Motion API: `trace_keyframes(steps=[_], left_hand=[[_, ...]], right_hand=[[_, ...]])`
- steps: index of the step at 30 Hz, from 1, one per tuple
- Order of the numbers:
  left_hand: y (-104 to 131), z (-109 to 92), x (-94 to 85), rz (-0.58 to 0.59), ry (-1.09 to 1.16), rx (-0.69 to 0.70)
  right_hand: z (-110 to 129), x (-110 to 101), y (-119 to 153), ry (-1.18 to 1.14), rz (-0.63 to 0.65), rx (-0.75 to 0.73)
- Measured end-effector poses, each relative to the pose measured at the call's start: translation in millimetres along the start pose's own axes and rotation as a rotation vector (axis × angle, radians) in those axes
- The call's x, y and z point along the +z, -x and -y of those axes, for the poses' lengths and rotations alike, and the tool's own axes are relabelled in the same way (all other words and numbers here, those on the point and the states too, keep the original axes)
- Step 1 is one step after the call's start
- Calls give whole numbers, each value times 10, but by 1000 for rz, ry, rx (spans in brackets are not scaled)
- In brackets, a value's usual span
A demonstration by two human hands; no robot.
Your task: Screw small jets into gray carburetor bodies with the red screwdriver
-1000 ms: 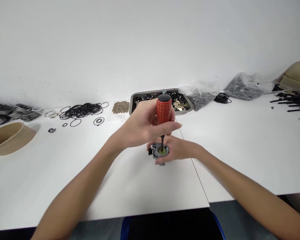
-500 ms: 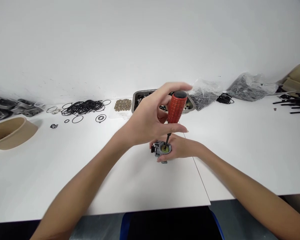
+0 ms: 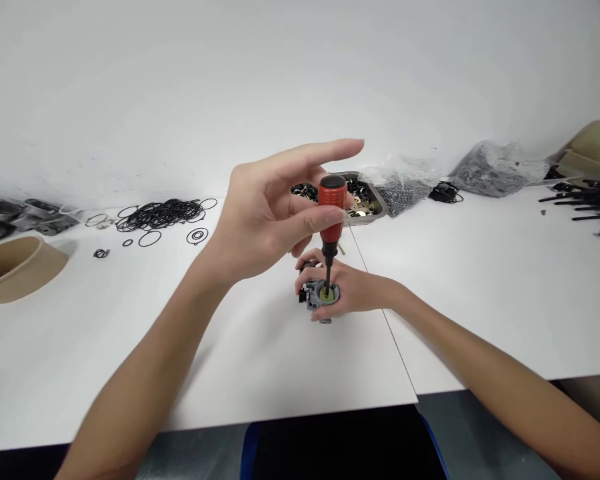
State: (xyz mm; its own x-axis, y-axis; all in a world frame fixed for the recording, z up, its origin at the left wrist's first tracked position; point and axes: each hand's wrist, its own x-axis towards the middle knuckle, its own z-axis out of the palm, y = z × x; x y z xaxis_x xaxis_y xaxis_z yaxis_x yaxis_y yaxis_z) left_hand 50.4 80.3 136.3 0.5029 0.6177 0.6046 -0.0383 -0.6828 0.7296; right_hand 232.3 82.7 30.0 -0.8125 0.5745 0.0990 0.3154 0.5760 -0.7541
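My left hand (image 3: 267, 217) holds a screwdriver (image 3: 333, 207) by its red, black-capped handle, between thumb and fingers, while the index finger sticks out above it. Nearly upright, the screwdriver has its dark shaft down in the round bore of a small grey metal carburetor (image 3: 314, 297). A yellowish-green disc shows in that bore, at the shaft's tip. Wrapped round the carburetor from the right, my right hand (image 3: 347, 288) grips it against the white table. The palm side of the right hand is hidden.
Behind the hands stands a metal tray (image 3: 380, 207) of small parts, with a plastic bag (image 3: 407, 190) beside it. Black rubber rings (image 3: 163, 215) and a beige bin (image 3: 23, 267) are at left. Black rods (image 3: 593, 203) lie at far right. A seam (image 3: 400, 353) crosses the table.
My left hand has shifted left and slightly up, its fingers now looser on the handle. The screwdriver has become more upright. My right hand still grips the carburetor.
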Motion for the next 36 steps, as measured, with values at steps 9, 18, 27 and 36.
trace_keyframes(steps=[9, 18, 27, 36], left_hand=[[12, -6, 74, -51, -91, 0], [34, -44, 23, 44, -28, -42], [6, -34, 80, 9, -76, -5], [18, -42, 92, -5, -76, 10]], right_hand=[[-13, 8, 4, -11, -8, -19], [-32, 16, 1, -14, -16, -43], [-24, 11, -3, -24, -9, -32], [-24, 11, -3, -17, -10, -48]])
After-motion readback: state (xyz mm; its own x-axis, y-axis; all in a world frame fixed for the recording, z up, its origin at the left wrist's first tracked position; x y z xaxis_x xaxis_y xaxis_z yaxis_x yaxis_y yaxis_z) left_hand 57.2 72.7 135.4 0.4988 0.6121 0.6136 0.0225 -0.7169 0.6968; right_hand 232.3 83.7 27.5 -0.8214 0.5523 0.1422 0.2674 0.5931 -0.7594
